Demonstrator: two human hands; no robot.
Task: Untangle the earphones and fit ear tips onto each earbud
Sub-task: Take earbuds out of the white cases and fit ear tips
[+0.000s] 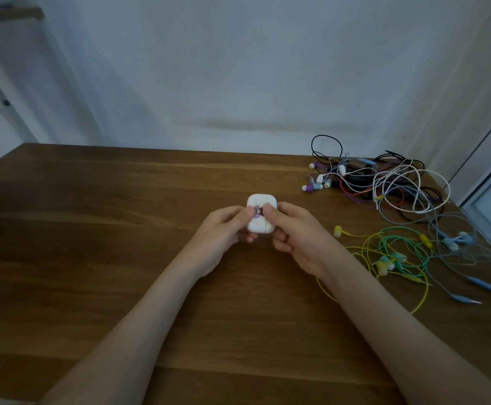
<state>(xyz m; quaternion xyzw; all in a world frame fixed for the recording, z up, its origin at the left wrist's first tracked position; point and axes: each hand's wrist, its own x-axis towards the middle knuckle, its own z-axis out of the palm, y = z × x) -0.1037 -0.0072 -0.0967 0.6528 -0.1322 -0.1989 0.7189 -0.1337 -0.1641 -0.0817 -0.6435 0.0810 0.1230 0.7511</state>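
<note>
A small white case [260, 203] with a dark sticker on its front is held over the middle of the wooden table [106, 229]. My left hand [221, 235] grips its left side and my right hand [292, 232] grips its right side, both thumbs pressed on the front. A tangled heap of earphones [384, 182] in black, white, red and purple lies at the back right. Nearer, loose yellow and green earphones [390, 258] and a pale blue pair [455, 241] lie to the right of my right arm.
A white wall stands close behind the table's far edge. A window or door frame [490, 182] borders the table's right side. Bare wood stretches across the left half of the table.
</note>
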